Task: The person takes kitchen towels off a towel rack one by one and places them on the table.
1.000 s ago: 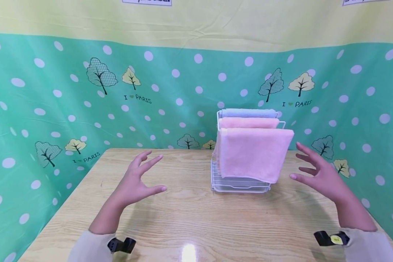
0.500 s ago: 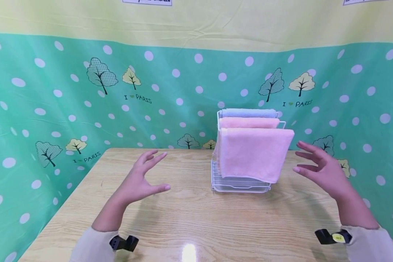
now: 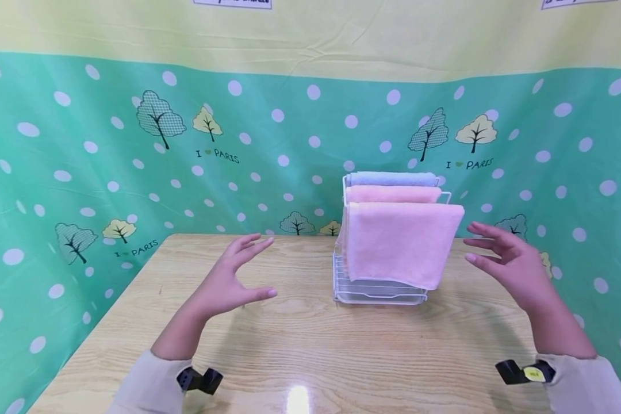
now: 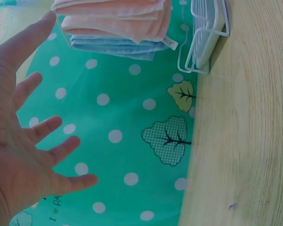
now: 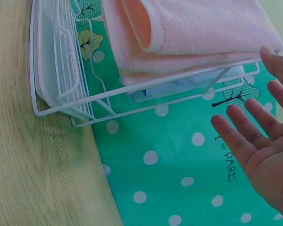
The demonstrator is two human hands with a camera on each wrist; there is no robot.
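Note:
A white wire rack (image 3: 380, 296) stands on the wooden table, right of the middle in the head view. Over it hang a pink towel (image 3: 403, 244) in front, another pink towel (image 3: 393, 194) behind that, and a blue towel (image 3: 393, 179) at the back. My left hand (image 3: 230, 282) hovers left of the rack, fingers spread and thumb apart, holding nothing. To the right of the rack my right hand (image 3: 512, 267) is raised with its fingers pointing at the towels, also holding nothing. In the right wrist view its thumb overlaps the edge of the pink towel (image 5: 212, 28).
The wooden table (image 3: 300, 345) reaches back to a green dotted curtain (image 3: 269, 190) with tree prints, which also hangs along both sides. A white tray (image 5: 45, 61) forms the base of the rack. Light glares off the table's front.
My left hand has moved to the right, closer to the rack. The right hand has shifted slightly upward. The rack and the towels have stayed in place.

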